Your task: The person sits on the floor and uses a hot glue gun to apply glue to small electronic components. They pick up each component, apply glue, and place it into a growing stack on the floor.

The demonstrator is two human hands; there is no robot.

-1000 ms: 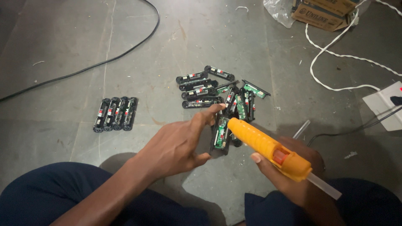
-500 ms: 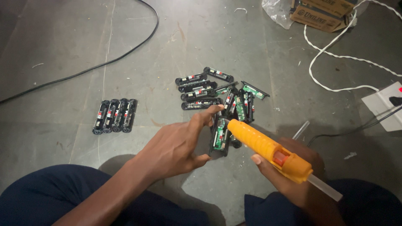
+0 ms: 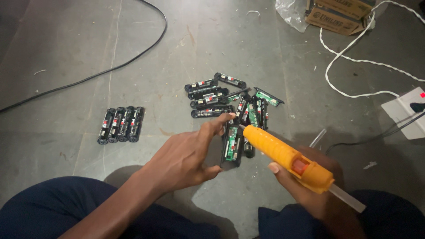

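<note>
Holding the orange glue gun (image 3: 287, 160) in a closed right hand (image 3: 310, 186), nozzle almost on the black circuit-board module (image 3: 231, 147) that the left hand (image 3: 186, 159) steadies with spread fingers, the person risks, I judge, a burnt fingertip or stray glue on the green board. A loose pile of modules (image 3: 226, 99) crowds just behind; four aligned modules (image 3: 121, 124) lie well apart, and a white cord (image 3: 354, 59) trails toward the power strip (image 3: 405, 113).

Dim, flat indoor light falls on the grey floor (image 3: 186, 44), brightest near the top and fading toward the corners. A soft shadow pools under the left hand (image 3: 186, 157), so the light probably comes from above. The yellow glue gun (image 3: 283, 155) shows mild sheen. Focus is fair; fine detail looks slightly soft.
</note>
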